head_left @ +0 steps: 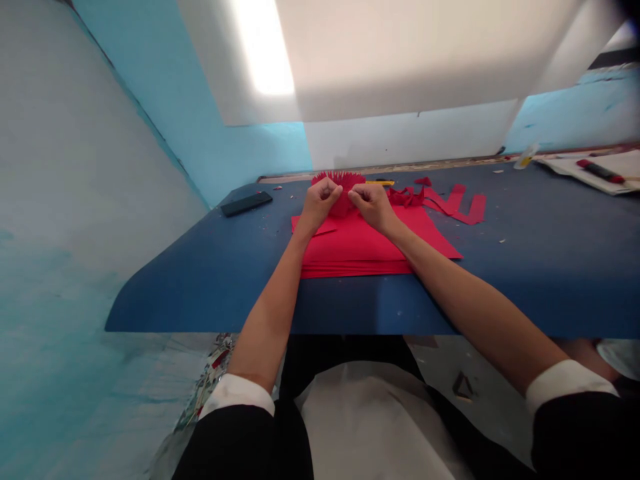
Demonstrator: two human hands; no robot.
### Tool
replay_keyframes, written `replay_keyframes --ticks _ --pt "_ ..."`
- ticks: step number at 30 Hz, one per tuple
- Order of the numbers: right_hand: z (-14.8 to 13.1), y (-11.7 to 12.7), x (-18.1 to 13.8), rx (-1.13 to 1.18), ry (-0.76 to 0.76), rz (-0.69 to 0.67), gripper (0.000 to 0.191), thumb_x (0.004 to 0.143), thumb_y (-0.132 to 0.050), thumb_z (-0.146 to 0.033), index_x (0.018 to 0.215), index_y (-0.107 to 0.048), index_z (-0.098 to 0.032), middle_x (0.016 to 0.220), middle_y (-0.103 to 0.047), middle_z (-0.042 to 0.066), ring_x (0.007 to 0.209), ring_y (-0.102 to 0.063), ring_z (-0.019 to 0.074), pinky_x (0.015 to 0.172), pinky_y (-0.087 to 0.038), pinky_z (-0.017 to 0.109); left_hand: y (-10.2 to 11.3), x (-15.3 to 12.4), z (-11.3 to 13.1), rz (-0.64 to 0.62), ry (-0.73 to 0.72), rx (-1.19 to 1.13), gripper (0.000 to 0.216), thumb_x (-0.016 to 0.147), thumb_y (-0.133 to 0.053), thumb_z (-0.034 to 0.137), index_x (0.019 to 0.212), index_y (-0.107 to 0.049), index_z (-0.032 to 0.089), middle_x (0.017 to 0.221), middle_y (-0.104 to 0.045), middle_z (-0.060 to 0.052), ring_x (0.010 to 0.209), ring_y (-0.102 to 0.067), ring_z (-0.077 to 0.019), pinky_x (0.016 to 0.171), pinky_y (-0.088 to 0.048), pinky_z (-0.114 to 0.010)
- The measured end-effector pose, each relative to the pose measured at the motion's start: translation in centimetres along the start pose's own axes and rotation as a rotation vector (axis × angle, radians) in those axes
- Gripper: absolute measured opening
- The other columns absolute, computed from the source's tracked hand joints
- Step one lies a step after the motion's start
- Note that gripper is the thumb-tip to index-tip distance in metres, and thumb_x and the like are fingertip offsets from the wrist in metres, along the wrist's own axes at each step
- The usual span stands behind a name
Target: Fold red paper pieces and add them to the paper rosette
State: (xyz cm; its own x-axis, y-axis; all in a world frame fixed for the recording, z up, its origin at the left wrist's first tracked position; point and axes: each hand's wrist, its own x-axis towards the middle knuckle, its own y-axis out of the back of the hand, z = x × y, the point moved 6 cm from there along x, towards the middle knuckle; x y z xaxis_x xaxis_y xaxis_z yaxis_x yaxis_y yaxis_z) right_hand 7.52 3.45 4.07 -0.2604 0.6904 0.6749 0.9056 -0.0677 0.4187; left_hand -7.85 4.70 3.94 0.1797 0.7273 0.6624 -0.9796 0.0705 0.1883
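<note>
Both hands meet over a stack of red paper sheets (365, 247) on the blue table. My left hand (323, 198) is closed in a pinch at the left side of a red fringed paper piece (341, 203), whose cut strips stand up behind the hands. Opposite it, my right hand (373, 201) is pinched too, its fingertips at the right side of the same piece. The fingertips of the two hands are a small gap apart. A smaller folded red paper (320, 230) rests on the stack below my left hand.
A dark phone (247, 204) lies left on the blue table (210, 280). A yellow cutter (381, 183) is behind my right hand. Red paper strips (467, 208) lie to the right. Farther right are a small glue bottle (527, 156) and a marker (600, 171) on papers.
</note>
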Motion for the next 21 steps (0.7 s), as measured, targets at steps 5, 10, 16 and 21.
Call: replay_keyframes --ticks 5,10,16,21 --pt "0.4 0.9 0.0 0.003 0.016 0.102 0.05 0.101 -0.059 -0.045 0.06 -0.037 -0.024 0.058 -0.038 -0.003 0.059 -0.034 0.0131 0.062 -0.025 0.033 -0.8 -0.3 -0.1 -0.087 0.099 -0.125 0.057 0.08 -0.082 0.073 0.081 -0.062 0.02 0.071 -0.063 0.002 0.063 -0.056 -0.01 0.061 -0.045 -0.024" --pt "1.3 1.1 0.2 -0.004 0.011 0.162 0.047 0.104 -0.056 -0.045 0.064 -0.04 -0.024 0.061 -0.04 -0.003 0.06 -0.038 0.0144 0.064 -0.03 0.034 -0.7 -0.5 -0.2 -0.059 0.163 -0.162 0.057 0.08 -0.083 0.072 0.076 -0.061 0.019 0.066 -0.061 0.003 0.056 -0.054 -0.0085 0.058 -0.046 -0.023" --pt "1.9 0.4 0.0 -0.025 0.065 0.178 0.018 0.101 -0.062 -0.041 0.102 -0.068 -0.025 0.075 -0.057 0.001 0.07 -0.053 0.0192 0.073 -0.047 0.036 -0.2 -0.5 -0.3 -0.003 0.197 -0.125 0.054 0.085 -0.083 0.063 0.07 -0.054 0.02 0.061 -0.057 0.004 0.054 -0.054 -0.0089 0.056 -0.045 -0.022" --pt "0.7 0.3 -0.2 -0.05 0.208 0.126 0.026 0.104 -0.057 -0.043 0.111 -0.074 -0.025 0.093 -0.067 0.008 0.087 -0.062 0.0236 0.085 -0.056 0.041 -0.3 -0.6 -0.4 0.026 0.246 -0.146 0.054 0.09 -0.078 0.063 0.07 -0.052 0.02 0.058 -0.055 0.004 0.051 -0.056 -0.0091 0.055 -0.046 -0.023"
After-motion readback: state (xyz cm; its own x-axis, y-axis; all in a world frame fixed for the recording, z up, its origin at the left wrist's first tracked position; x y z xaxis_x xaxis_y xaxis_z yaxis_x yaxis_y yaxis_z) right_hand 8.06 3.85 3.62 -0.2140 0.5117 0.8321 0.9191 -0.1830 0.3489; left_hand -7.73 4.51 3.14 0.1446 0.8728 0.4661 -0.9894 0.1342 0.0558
